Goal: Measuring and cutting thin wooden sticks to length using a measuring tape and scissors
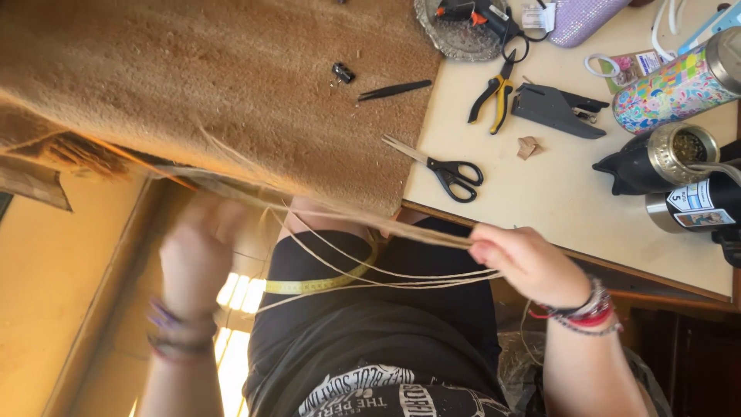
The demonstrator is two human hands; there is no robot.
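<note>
A thick tan fibre mat (216,85) lies over the table's left part, its frayed edge hanging toward me. My right hand (525,262) is closed on a bundle of thin straw-coloured fibre strands (386,274) that stretch left toward the mat's edge. My left hand (197,247) is blurred, raised just under the mat's edge by the same strands; its grip cannot be made out. A yellow measuring tape (316,284) lies across my lap.
On the cream table (556,208): black scissors (448,171), yellow-handled pliers (494,96), a black stapler (559,110), tweezers (394,90), a glue gun on a silver tray (463,38), a colourful bottle (679,86), dark cans (687,205). A binder clip (343,73) sits on the mat.
</note>
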